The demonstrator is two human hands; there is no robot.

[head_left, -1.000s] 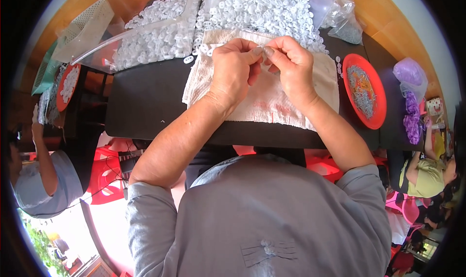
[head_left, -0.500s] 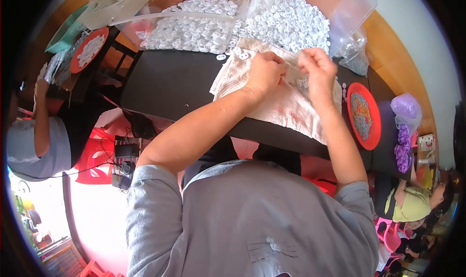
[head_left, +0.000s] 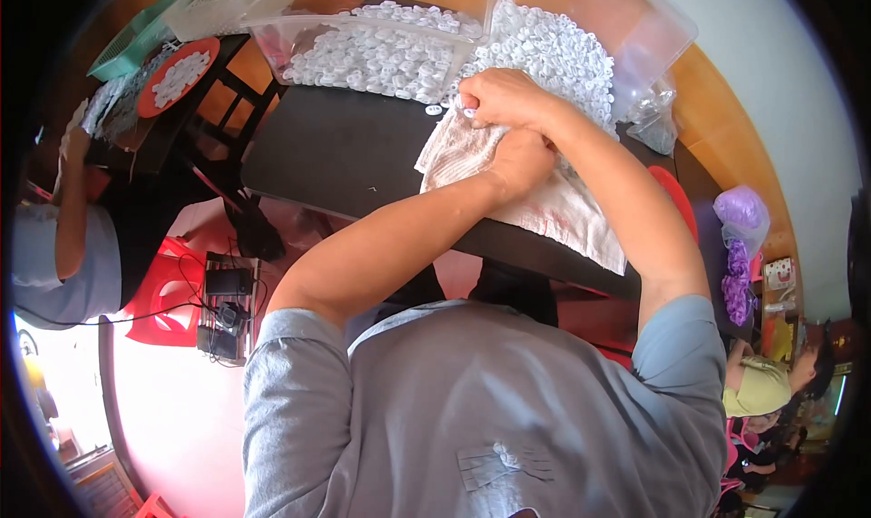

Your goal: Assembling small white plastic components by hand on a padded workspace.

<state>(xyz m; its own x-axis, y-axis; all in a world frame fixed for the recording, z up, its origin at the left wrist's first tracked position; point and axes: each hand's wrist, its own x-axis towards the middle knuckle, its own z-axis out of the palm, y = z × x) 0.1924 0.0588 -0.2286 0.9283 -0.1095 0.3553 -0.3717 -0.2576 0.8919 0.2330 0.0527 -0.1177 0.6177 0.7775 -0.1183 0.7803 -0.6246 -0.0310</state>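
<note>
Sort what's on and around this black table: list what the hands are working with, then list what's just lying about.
In use: left hand and right hand, close together over the white cloth; heap of small white pieces right beside them.

Lying about: red plate, purple bag, green basket.

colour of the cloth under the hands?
The cloth is off-white with faint pinkish staining, lying on the black table; the head view shows it.
</note>
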